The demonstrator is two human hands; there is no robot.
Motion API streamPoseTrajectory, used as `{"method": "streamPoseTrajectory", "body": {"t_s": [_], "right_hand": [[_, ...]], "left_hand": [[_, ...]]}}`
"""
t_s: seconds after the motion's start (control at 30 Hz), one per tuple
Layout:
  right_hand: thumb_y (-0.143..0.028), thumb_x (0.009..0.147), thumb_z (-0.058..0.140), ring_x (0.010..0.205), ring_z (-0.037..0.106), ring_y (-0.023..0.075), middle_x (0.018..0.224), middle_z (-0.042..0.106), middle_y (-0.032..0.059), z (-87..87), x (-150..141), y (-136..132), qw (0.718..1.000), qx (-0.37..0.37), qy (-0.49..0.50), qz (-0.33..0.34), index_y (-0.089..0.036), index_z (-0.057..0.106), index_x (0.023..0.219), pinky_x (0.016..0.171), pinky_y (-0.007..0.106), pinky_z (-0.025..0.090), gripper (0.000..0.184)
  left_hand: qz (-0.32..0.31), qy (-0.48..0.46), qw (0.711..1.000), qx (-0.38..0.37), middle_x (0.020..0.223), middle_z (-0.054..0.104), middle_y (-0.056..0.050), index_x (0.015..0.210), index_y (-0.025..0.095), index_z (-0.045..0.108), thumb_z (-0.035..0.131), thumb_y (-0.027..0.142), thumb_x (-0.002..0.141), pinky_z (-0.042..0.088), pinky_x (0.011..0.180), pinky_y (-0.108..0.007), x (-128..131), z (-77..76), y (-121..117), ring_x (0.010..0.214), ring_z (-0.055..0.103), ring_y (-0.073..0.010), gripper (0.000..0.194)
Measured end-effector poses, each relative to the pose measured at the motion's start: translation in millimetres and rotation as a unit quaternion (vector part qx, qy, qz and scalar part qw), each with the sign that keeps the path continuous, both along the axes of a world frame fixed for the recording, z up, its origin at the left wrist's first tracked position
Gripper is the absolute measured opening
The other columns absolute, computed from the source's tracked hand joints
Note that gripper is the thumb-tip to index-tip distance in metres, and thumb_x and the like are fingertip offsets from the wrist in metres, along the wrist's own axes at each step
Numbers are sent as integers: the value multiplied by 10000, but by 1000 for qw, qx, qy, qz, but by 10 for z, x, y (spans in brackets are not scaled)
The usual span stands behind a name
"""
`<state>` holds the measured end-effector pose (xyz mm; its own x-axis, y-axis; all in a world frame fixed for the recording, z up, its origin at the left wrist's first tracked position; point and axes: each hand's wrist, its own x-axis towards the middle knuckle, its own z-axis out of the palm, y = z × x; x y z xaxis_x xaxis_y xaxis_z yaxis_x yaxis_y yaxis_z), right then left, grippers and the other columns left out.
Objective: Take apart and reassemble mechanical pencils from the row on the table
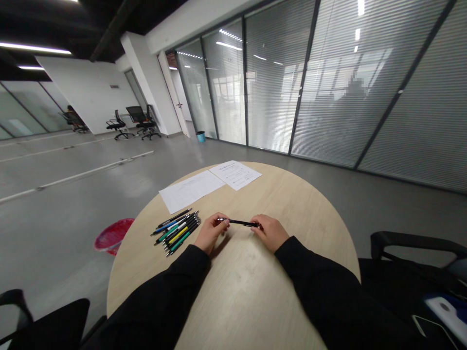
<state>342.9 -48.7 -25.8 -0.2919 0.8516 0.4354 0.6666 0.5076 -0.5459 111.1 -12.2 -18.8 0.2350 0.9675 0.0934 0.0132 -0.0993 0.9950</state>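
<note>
A slim black pen (239,222) spans the gap between my two hands, held roughly level just above the round wooden table (233,291). My left hand (211,231) pinches its left end between thumb and fingers. The other end is gripped by the fingertips of my right hand (270,232). To the left of my left hand lies a loose pile of several pens (178,231), with black, blue, white, green and yellow barrels, side by side and slanting. Whether the held pen is one piece or has a part loosened, I cannot tell.
Two printed paper sheets, one on the left (193,189) and one on the right (236,174), lie toward the table's far edge. A red bin (114,236) stands on the floor at left. A black armchair (401,272) is close on the right, another chair (47,321) at lower left.
</note>
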Motion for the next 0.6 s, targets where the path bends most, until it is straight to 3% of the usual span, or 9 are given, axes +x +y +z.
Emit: {"method": "streamPoseTrajectory", "body": {"t_s": [0.6], "right_hand": [[-126, 841, 637, 739, 571, 150, 872, 649, 34, -55, 208, 136, 1000, 10, 3, -20, -182, 673, 938, 722, 272, 440, 118]], "left_hand": [[-7, 43, 999, 9, 656, 597, 19, 815, 146, 610, 731, 367, 727, 360, 531, -215, -22, -3, 19, 540, 480, -88, 267]]}}
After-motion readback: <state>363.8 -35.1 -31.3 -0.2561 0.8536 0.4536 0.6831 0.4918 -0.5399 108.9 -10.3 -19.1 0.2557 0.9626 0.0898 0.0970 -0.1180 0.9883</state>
